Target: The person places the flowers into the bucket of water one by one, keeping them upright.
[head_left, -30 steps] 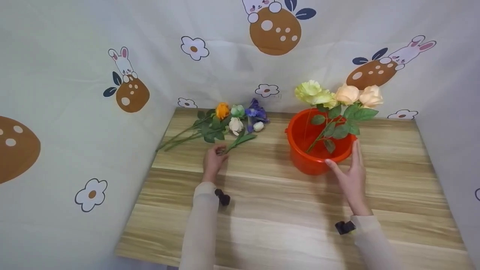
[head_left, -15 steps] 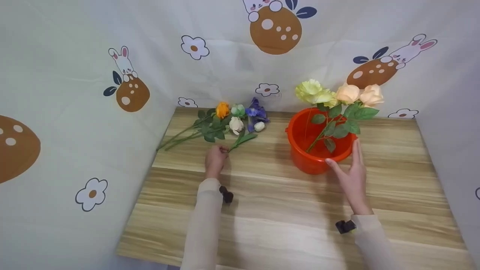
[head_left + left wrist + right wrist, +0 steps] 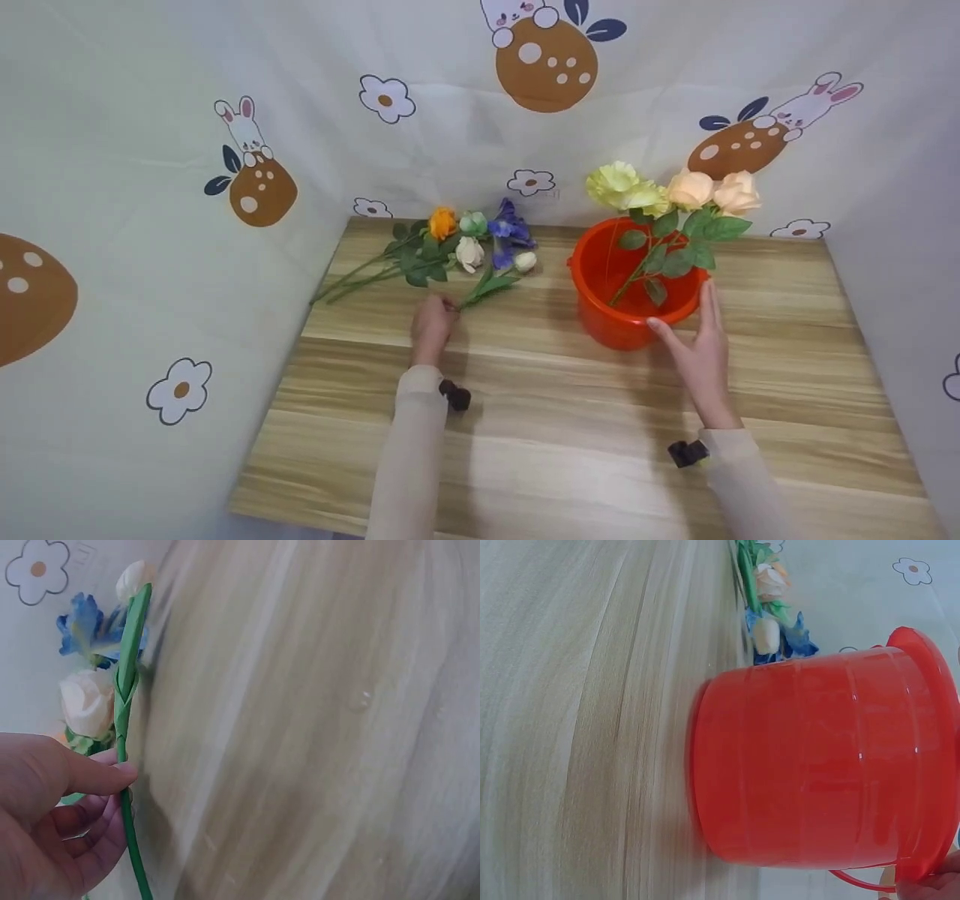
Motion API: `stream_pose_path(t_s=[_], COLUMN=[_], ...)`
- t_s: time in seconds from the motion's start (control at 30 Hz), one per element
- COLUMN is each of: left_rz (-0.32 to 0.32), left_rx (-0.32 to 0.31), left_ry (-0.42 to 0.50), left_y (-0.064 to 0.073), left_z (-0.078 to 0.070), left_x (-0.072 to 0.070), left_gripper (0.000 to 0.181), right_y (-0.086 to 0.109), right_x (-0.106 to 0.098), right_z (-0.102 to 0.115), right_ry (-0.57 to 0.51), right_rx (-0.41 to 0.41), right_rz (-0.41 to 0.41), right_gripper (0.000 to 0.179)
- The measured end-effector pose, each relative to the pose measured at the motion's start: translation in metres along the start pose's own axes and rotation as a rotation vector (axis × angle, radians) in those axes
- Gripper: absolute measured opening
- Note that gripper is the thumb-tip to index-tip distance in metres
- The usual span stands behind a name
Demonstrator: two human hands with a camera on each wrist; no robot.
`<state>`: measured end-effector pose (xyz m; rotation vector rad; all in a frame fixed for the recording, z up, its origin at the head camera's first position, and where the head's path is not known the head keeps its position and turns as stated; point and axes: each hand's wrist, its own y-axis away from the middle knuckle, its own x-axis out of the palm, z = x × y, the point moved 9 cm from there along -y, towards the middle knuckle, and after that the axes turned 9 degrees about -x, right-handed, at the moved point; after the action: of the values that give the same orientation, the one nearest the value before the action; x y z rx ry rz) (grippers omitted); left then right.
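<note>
My left hand pinches the green stem of a white tulip between thumb and fingertips. The left wrist view shows the tulip's stem crossing the fingers, its bud pointing away from the hand. An orange rose, a white rose, a pale green flower and a blue iris lie close beyond it. My right hand rests against a red bucket, thumb at the near rim and straight fingers along the right side. Peach roses and a yellow-green flower lean inside the bucket.
The wooden table carries everything, its back edge against a patterned curtain. More curtain hangs along the left and right sides. The red bucket's thin handle hangs beneath its rim in the right wrist view.
My left hand has shifted slightly right, and the tulip's bud has moved a little right, away from the blue iris. The right hand and the bucket stay in place.
</note>
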<state>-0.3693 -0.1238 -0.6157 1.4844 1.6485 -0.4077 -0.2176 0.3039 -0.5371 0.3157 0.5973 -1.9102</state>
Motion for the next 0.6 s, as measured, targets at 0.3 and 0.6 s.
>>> stream_pose_path(t_s=[0.3, 0.6], left_rz=[0.046, 0.094], left_rx=[0.054, 0.107], left_ry=[0.147, 0.31], left_y=[0.01, 0.025], left_z=[-0.026, -0.048], left_x=[-0.014, -0.022], left_gripper=[0.018, 0.014], right_y=[0.0, 0.0], right_x=[-0.001, 0.0], right_z=[0.0, 0.001], right_ry=[-0.009, -0.009], right_rx=[0.0, 0.001], right_rz=[-0.013, -0.002], right_gripper=[0.101, 0.102])
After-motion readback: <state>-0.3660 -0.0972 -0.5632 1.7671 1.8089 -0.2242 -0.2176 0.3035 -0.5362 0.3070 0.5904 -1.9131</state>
